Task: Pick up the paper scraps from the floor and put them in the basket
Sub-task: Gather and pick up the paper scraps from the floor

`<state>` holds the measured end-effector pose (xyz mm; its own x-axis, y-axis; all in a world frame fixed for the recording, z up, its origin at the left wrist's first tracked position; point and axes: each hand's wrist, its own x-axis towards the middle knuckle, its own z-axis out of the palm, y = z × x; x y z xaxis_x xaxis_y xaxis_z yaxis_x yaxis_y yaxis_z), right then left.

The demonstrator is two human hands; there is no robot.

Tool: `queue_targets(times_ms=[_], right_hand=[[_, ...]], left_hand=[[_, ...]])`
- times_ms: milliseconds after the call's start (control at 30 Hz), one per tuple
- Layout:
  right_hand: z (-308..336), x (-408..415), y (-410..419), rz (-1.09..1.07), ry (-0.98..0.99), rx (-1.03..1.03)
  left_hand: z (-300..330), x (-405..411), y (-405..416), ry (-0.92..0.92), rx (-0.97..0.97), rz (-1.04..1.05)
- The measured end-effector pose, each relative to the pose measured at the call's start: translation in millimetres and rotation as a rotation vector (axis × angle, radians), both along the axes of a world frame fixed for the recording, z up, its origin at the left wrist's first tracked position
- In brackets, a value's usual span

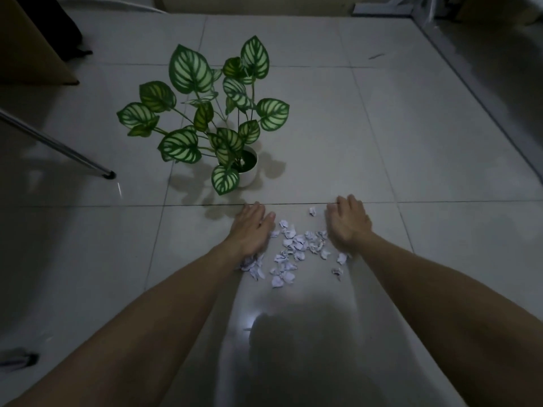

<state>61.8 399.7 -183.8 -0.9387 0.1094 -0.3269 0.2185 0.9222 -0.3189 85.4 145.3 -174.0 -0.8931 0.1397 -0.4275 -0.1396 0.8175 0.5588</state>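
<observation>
Several small white paper scraps [296, 248] lie scattered on the grey tiled floor [411, 142] in front of me. My left hand [251, 230] rests palm down on the floor at the left edge of the pile, fingers together, with a few scraps showing under its wrist. My right hand [348, 223] lies on its edge at the right side of the pile, fingers slightly curled. One stray scrap [312, 211] sits just left of my right fingertips. Neither hand holds anything that I can see. No basket is in view.
A potted plant [248, 167] with large green-and-white leaves stands just beyond my left hand. A metal furniture leg [108, 173] touches the floor at the left. A brown panel [32, 54] stands at the far left, and a metal frame [390, 7] at the top right.
</observation>
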Motion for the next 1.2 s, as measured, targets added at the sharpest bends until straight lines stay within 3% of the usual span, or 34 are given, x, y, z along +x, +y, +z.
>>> queue_targets(times_ms=[267,367,467,600,700,767,833,1033,1200], right_hand=[[2,22,-46,0.454,-0.033,-0.209],[11,45,-59,0.502,-0.009,-0.231],[21,62,-52,0.28,0.105,-0.154],[15,96,-35,-0.255,0.246,-0.06],[-1,115,-34,-0.477,0.259,-0.098],[-8,121,-42,-0.506,0.242,-0.139],[-10,124,-56,-0.435,0.215,-0.169],[2,122,-70,0.053,0.128,-0.337],[2,109,-43,0.486,0.088,-0.18]], left_hand=[[13,8,18,-0.051,0.099,-0.086],[11,15,14,-0.02,0.133,-0.108],[14,22,2,0.078,0.079,-0.034],[10,42,-26,0.305,-0.125,0.058],[-3,67,-42,0.256,-0.224,0.22],[-9,82,-45,0.186,-0.235,0.306],[-12,89,-42,0.15,-0.207,0.31],[-5,83,-27,0.139,0.011,0.005],[1,69,-31,0.189,-0.06,-0.237]])
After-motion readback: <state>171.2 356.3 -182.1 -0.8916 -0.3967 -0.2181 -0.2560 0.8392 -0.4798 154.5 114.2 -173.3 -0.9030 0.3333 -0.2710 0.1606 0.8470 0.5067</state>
